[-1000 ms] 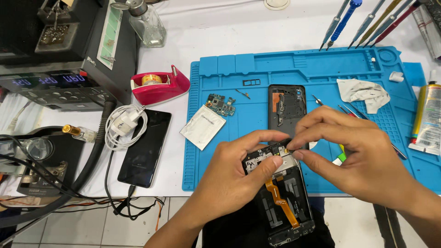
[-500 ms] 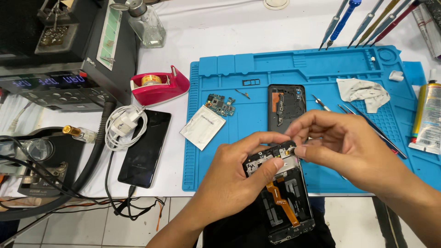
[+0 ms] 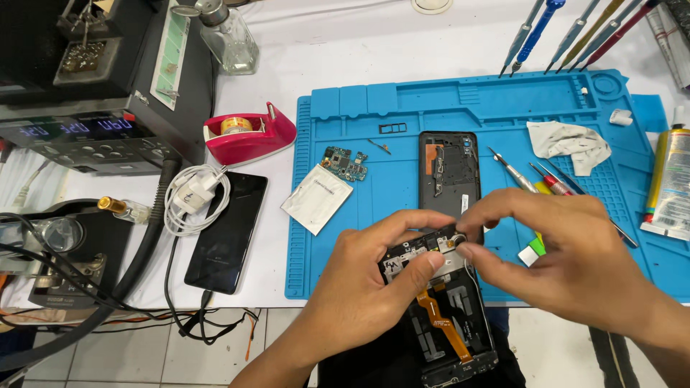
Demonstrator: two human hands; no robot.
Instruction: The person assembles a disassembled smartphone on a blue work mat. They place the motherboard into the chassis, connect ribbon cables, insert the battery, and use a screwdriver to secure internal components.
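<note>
Over the near edge of the blue mat [image 3: 402, 115], the left hand [image 3: 366, 287] grips the open phone [image 3: 442, 309]. The right hand [image 3: 568, 251] has come closer and now pinches a small part [image 3: 454, 241] at the phone's top.

Bright, even overhead light is washing over the flat blue silicone work mat [image 3: 402, 215], leaving only soft, short shadows beneath the hands just below its front edge. To the mat's left, the white tabletop is glaring slightly. Focus is holding sharp throughout; straight lines are bowing mildly toward the corners.
</note>
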